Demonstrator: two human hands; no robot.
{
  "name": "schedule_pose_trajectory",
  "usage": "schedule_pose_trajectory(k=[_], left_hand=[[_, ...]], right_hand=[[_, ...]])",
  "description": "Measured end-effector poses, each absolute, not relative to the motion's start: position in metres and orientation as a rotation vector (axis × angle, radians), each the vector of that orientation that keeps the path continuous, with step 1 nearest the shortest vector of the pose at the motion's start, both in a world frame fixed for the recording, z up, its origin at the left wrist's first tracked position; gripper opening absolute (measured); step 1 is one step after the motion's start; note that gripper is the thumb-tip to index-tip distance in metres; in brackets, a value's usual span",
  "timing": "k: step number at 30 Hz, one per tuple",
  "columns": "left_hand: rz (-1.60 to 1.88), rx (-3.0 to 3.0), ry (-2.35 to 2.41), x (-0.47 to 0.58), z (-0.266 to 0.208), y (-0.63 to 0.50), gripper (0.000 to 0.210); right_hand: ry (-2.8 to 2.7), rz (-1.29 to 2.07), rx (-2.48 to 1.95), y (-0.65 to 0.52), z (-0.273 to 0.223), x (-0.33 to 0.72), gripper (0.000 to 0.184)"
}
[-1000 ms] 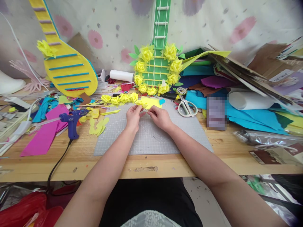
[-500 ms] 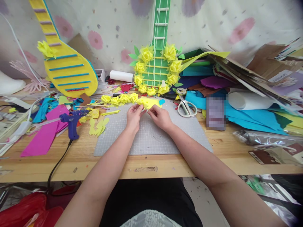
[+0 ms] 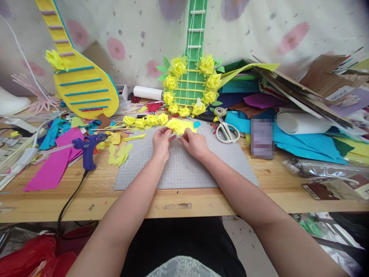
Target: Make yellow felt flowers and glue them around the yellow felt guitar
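My left hand (image 3: 162,144) is closed in a pinch above the grey cutting mat (image 3: 181,173), its fingertips at crinkled yellow paper (image 3: 173,124). A short gap away, my right hand (image 3: 195,143) has its thumb and fingers pressed together; whatever lies in them is too small to make out. Behind both hands is a flat yellow paper sheet (image 3: 188,124), with a small blue scrap (image 3: 196,124) at its right end. A row of yellow paper flowers (image 3: 145,121) runs along the mat's back edge to the left.
A blue glue gun (image 3: 88,148) stands left of the mat, its cord hanging over the table edge. White-handled scissors (image 3: 227,132) lie at the mat's back right. A green paper instrument (image 3: 191,86) and a yellow one (image 3: 86,86) lean behind. Coloured paper (image 3: 308,144) is heaped right.
My hands have drawn slightly apart, the left shifting a little left and the right tilting over. More of the yellow paper shows between them.
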State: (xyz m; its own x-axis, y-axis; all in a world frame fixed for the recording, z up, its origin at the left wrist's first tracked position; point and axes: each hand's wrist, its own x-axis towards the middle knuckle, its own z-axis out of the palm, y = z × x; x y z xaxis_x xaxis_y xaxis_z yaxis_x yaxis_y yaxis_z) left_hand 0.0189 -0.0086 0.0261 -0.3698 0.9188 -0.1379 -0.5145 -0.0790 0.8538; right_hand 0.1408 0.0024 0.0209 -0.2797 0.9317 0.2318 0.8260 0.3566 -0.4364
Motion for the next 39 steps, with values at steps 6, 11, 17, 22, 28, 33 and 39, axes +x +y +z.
schedule_pose_trajectory(k=[6,11,17,22,28,33,39], left_hand=[[1.709,0.574,1.050,0.017,0.025,-0.007,0.032],[1.774,0.576,1.068,0.016,0.024,-0.005,0.032],[1.840,0.531,1.049,0.009,0.027,-0.002,0.031],[1.847,0.563,1.051,-0.003,0.026,0.002,0.030],[1.713,0.765,1.007,0.000,0.020,0.000,0.032],[1.611,1.006,1.035,0.005,0.014,-0.002,0.031],[1.536,0.966,1.014,0.006,0.013,-0.003,0.032]], right_hand=[[-2.215,0.334,-1.485,0.003,0.021,0.142,0.015],[-2.244,0.290,-1.350,0.003,0.019,0.143,0.014],[-2.220,0.299,-1.469,0.007,0.017,0.148,0.009],[-1.995,0.498,-1.560,0.017,0.017,0.157,0.009],[-1.496,1.285,-1.262,0.018,0.015,0.148,0.011],[-1.330,1.504,-1.025,0.013,0.017,0.140,0.021],[-1.374,1.382,-1.000,0.014,0.016,0.141,0.029]])
